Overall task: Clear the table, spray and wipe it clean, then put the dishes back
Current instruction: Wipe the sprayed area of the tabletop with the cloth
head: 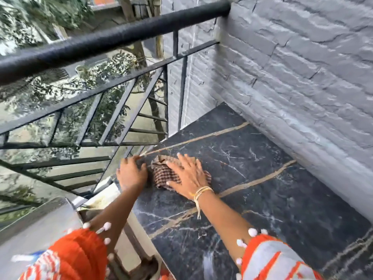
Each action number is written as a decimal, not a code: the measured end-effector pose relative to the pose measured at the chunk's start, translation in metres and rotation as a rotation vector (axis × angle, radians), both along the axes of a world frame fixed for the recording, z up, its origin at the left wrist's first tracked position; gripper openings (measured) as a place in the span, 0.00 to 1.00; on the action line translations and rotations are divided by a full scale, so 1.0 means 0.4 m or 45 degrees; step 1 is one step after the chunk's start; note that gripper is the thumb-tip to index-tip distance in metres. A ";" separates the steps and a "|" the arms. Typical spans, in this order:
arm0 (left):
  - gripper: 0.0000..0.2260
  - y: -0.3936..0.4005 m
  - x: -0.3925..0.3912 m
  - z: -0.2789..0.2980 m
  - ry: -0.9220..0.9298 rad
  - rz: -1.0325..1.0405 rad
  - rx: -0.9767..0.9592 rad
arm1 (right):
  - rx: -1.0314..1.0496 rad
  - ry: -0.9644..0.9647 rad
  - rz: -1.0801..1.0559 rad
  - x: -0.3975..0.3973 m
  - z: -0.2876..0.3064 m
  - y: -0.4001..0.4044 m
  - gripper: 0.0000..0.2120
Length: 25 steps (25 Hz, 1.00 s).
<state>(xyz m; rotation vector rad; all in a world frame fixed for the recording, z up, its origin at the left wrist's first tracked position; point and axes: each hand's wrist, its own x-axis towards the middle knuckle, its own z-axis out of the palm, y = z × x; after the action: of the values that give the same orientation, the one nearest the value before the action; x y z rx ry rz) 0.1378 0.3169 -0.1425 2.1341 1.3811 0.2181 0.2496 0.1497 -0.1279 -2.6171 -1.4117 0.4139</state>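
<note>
The right hand (186, 174) lies flat with its fingers straight and spread, palm pressed down on a brown-and-white checked cloth (167, 174). A bundle of pale and yellow thread bracelets (200, 191) circles that wrist, with a loose end hanging down along the forearm. The left hand (131, 172) sits just beside the cloth at the counter's left edge, its fingers bent over the rim; whether it grips the edge or only rests there cannot be told, and the fingertips are blurred. The cloth is bunched and folded, lying on the counter (262, 199) between the two hands, near the left edge and partly under the right palm.

The counter is a dark marble-look slab with white veins and thin gold lines crossing it diagonally. No dishes or containers show on the part of the slab in view. Both forearms come out of orange-and-white sleeves (272, 259) trimmed with small white tassels.

Along the counter's right side rises a grey textured brick wall (302, 77). To the left and ahead stands a black metal railing (113, 37) with slanted bars, and beyond it tree foliage (96, 77) and ground far below.
</note>
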 end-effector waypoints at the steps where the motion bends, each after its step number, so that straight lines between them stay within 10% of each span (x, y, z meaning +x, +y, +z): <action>1: 0.17 0.017 -0.032 -0.022 0.022 0.078 0.048 | -0.041 0.001 0.113 -0.006 -0.032 0.013 0.31; 8: 0.24 0.087 -0.101 -0.113 -0.365 0.499 -0.441 | -0.049 -0.176 -0.364 0.160 -0.116 0.066 0.28; 12: 0.16 0.081 -0.135 -0.109 -0.810 0.821 -1.216 | -0.088 -0.155 -0.692 0.155 -0.122 0.147 0.30; 19: 0.24 0.078 -0.154 -0.129 -1.180 0.950 -1.615 | -0.038 -0.109 0.214 -0.263 -0.129 0.258 0.24; 25: 0.27 0.080 -0.169 -0.138 -1.164 0.965 -1.683 | -0.102 -0.156 -0.039 -0.021 -0.133 0.246 0.24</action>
<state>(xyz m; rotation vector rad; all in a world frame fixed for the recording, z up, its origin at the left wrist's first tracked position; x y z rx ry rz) 0.0701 0.3487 -0.1977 0.2818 1.1105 0.3578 0.2412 0.2481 -0.1809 -2.7676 -1.4165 0.3178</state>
